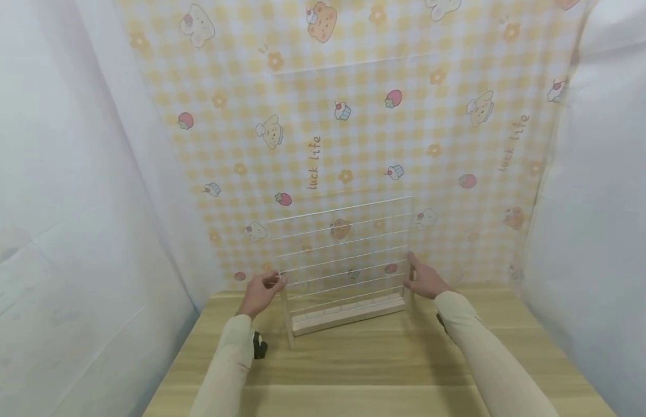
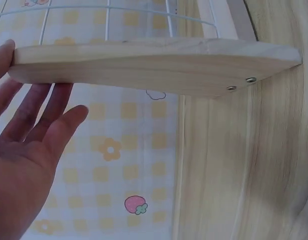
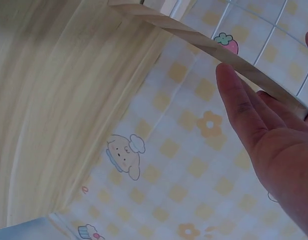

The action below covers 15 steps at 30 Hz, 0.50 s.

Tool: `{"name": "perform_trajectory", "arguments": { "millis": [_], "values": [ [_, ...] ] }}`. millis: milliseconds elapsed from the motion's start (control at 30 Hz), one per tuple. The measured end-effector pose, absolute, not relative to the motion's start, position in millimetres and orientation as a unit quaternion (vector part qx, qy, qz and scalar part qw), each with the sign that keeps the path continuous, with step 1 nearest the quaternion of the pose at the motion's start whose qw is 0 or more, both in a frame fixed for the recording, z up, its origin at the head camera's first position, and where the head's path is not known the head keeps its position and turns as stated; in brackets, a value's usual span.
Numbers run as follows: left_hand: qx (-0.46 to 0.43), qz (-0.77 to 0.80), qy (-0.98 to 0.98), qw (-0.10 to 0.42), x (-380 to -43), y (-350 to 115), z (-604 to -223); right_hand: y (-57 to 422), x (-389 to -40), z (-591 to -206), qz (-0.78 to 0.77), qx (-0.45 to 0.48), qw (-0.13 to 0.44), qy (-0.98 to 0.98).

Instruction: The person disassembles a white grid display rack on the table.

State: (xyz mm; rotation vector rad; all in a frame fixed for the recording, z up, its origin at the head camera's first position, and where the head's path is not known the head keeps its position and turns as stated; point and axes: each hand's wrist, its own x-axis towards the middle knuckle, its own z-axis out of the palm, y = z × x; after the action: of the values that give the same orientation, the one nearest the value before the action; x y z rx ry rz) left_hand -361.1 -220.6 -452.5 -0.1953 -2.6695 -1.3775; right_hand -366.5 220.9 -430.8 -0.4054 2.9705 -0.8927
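Observation:
A rack with a white wire grid and a pale wooden base bar (image 1: 349,316) stands on the table near the back wall. My left hand (image 1: 259,294) grips the upper end of its left wooden side panel (image 2: 144,65), fingers bent around the edge. Two metal screws (image 2: 251,80) sit low on that panel. On the other side, my right hand (image 1: 426,282) holds the upper end of the right wooden side panel (image 3: 208,47) between thumb and fingers. The wire grid (image 1: 349,249) rises upright between both hands.
A wooden-grain tabletop (image 1: 354,365) lies below. Behind the rack hangs a yellow checked cloth (image 1: 364,133) with cartoon prints. White sheets close off the left side (image 1: 67,202) and the right side (image 1: 604,231).

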Motion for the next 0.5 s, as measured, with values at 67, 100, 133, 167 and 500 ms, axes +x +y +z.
{"name": "perform_trajectory", "arguments": {
  "millis": [67, 100, 133, 167, 500],
  "values": [
    [-0.068, -0.458, -0.885, 0.042, -357.3, -223.4, -454.1, 219.6, -367.5, -430.7, -0.281, -0.133, 0.002, 0.950],
    [-0.075, -0.464, -0.882, 0.032, -354.9, -224.4, -454.9, 218.8, -368.3, -431.0, -0.281, -0.135, 0.001, 0.950],
    [-0.079, -0.472, -0.878, 0.022, -352.3, -225.2, -455.8, 218.1, -369.0, -431.2, -0.281, -0.137, -0.001, 0.950],
    [-0.086, -0.480, -0.873, 0.015, -349.8, -225.8, -456.8, 217.5, -369.9, -431.7, -0.279, -0.139, -0.003, 0.950],
    [-0.094, -0.528, -0.842, 0.052, -330.0, -224.6, -468.3, 214.0, -376.4, -440.6, -0.291, -0.148, 0.008, 0.945]
  ]
}}
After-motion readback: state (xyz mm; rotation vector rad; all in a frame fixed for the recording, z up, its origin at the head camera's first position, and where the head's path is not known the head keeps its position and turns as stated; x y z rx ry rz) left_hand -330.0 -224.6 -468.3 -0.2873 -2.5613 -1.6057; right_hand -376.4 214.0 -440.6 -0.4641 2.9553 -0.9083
